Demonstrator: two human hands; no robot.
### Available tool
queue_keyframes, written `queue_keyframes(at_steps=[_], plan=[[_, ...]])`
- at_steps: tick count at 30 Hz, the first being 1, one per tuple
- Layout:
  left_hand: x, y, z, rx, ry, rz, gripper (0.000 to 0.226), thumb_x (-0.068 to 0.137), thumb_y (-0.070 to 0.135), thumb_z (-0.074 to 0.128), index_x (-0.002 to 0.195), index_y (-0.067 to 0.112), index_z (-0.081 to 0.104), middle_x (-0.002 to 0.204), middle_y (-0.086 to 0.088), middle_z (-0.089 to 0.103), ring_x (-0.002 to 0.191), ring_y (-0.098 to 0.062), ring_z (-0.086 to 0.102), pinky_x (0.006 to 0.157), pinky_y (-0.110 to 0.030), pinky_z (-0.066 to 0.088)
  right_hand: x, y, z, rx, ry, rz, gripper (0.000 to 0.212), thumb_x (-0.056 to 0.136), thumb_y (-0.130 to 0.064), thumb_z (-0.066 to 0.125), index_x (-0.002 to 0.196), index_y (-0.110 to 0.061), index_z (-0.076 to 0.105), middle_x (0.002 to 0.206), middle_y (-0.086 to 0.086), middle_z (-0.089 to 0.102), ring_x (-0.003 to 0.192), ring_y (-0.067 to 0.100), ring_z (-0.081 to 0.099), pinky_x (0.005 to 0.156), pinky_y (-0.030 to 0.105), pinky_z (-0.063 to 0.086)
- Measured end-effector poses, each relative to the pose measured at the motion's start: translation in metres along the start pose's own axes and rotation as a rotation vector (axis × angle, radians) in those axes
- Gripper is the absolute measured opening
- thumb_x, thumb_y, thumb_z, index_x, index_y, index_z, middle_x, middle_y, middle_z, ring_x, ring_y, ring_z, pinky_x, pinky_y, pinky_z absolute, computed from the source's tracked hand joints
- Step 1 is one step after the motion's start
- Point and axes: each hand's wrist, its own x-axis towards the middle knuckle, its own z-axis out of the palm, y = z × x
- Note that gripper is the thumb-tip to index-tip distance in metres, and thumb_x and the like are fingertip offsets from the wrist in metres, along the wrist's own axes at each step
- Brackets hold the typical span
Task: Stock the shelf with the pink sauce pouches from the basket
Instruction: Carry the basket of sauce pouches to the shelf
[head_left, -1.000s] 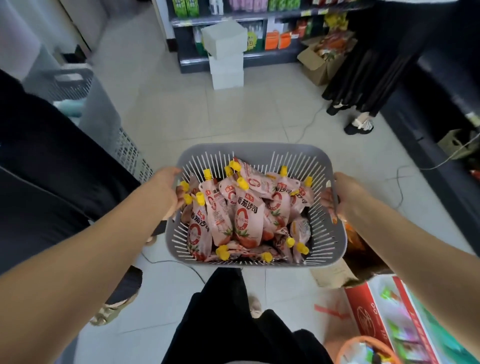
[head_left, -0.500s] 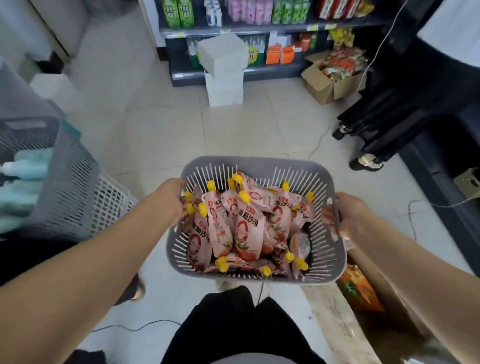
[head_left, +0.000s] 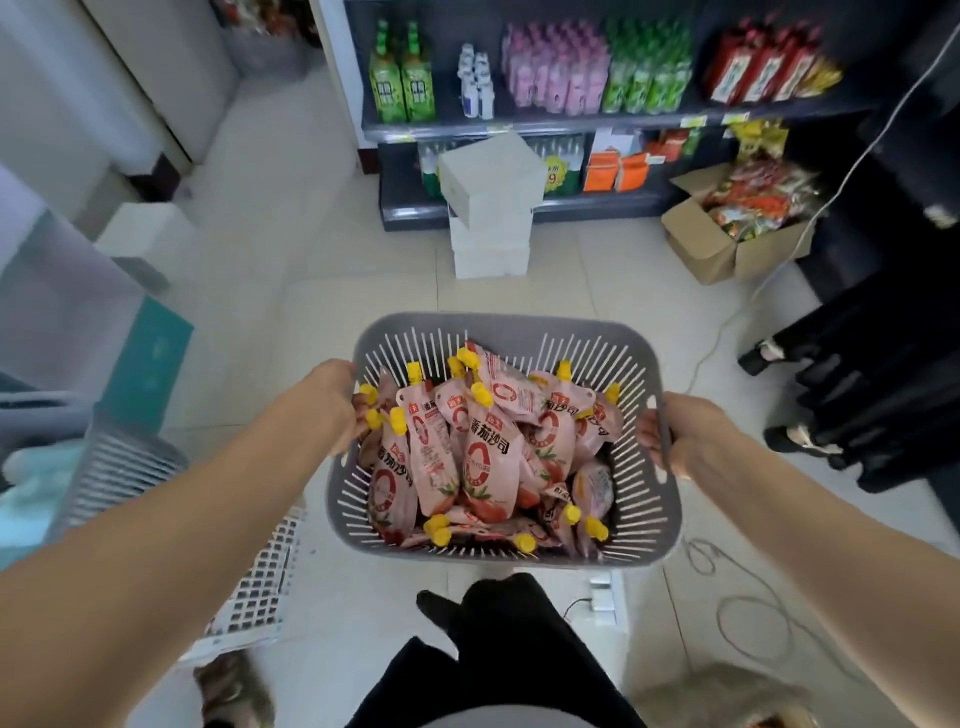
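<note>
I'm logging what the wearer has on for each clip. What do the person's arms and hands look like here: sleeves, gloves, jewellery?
Both forearms are bare to the picture's edge, with no sleeve in view. The left hand and right hand wear no gloves; no watch, bracelet or ring shows. Dark clothing appears below, between the arms.

The pouches lie heaped in the basket. The left hand is on the basket's left rim, the right hand on its right rim. Beyond the basket stands a stack of boxes, the shelf behind it. An open carton sits right of the stack.
</note>
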Motion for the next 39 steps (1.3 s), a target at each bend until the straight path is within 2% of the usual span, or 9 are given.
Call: queue_keyframes(at_steps=[4,7,11,13,17,20,31,33,39], plan=[[0.031,0.057,0.040,0.008,0.010,-0.054,0.028,0.090,0.027,0.050,0.066,0.014,0.048,0.045,0.001,0.049,0.042,-0.011,0.041,0.045,-0.020,0.037,0.050,-0.071,0.028,-0.043,-0.026,-0.001,0.034,0.094,-0.010,0.029,0.063,-0.017,0.041,0.036,-0.003,0.042,0.029,0.008,0.033,0.039,0.014,0.018],[0.050,0.094,0.069,-0.004,-0.011,-0.066,0.031,0.091,0.028,0.049,0.064,0.013,0.045,0.049,0.000,0.046,0.049,-0.012,0.036,0.049,-0.021,0.036,0.083,-0.120,0.046,-0.049,-0.041,-0.004,0.031,0.097,-0.016,0.031,0.069,-0.017,0.043,0.034,-0.004,0.042,0.023,0.005,0.037,0.032,0.005,0.019],[0.071,0.148,0.109,-0.029,-0.017,-0.062,0.031,0.092,0.027,0.049,0.065,0.012,0.046,0.058,-0.001,0.043,0.050,-0.012,0.036,0.052,-0.021,0.036,0.125,-0.182,0.069,-0.081,-0.038,-0.020,0.030,0.098,-0.017,0.031,0.070,-0.016,0.044,0.048,0.000,0.047,0.022,0.005,0.039,0.032,0.006,0.019],[0.082,0.177,0.131,-0.037,-0.025,-0.075,0.031,0.091,0.025,0.049,0.064,0.012,0.046,0.058,0.000,0.042,0.050,-0.012,0.036,0.052,-0.020,0.035,0.144,-0.214,0.082,-0.122,-0.029,-0.010,0.030,0.098,-0.017,0.030,0.071,-0.016,0.044,0.057,0.001,0.045,0.025,0.008,0.040,0.039,0.015,0.021],[0.109,0.237,0.175,-0.053,-0.001,-0.110,0.030,0.090,0.024,0.050,0.062,0.013,0.048,0.048,0.003,0.048,0.041,-0.009,0.040,0.051,-0.019,0.037,0.190,-0.273,0.109,-0.148,-0.022,0.016,0.032,0.096,-0.012,0.026,0.067,-0.017,0.040,0.043,-0.001,0.043,0.032,0.011,0.035,0.044,0.022,0.019],[0.127,0.279,0.208,-0.058,0.014,-0.116,0.030,0.089,0.026,0.052,0.062,0.015,0.047,0.057,0.004,0.045,0.049,-0.009,0.037,0.052,-0.018,0.036,0.221,-0.314,0.125,-0.150,-0.024,0.024,0.034,0.097,-0.013,0.027,0.065,-0.017,0.040,0.057,0.001,0.041,0.044,0.013,0.033,0.045,0.024,0.019],[0.181,0.450,0.315,-0.094,0.071,-0.104,0.032,0.087,0.027,0.052,0.057,0.017,0.047,0.044,0.004,0.044,0.045,-0.009,0.036,0.050,-0.018,0.034,0.331,-0.481,0.191,-0.140,-0.057,0.031,0.032,0.095,-0.011,0.024,0.067,-0.018,0.036,0.060,0.002,0.034,0.047,0.013,0.026,0.045,0.025,0.014],[0.194,0.477,0.337,-0.088,0.071,-0.111,0.032,0.086,0.027,0.053,0.056,0.017,0.045,0.050,0.005,0.043,0.046,-0.009,0.035,0.049,-0.018,0.033,0.355,-0.511,0.204,-0.159,-0.076,0.028,0.034,0.096,-0.012,0.024,0.064,-0.018,0.035,0.060,0.002,0.034,0.047,0.012,0.026,0.043,0.024,0.015],[0.241,0.548,0.385,-0.164,0.043,-0.131,0.028,0.083,0.026,0.057,0.059,0.018,0.045,0.057,0.006,0.041,0.048,-0.007,0.034,0.050,-0.016,0.032,0.423,-0.591,0.250,-0.228,-0.119,-0.036,0.038,0.094,-0.015,0.027,0.057,-0.021,0.035,0.044,-0.002,0.037,0.045,0.012,0.023,0.032,0.011,0.012]])
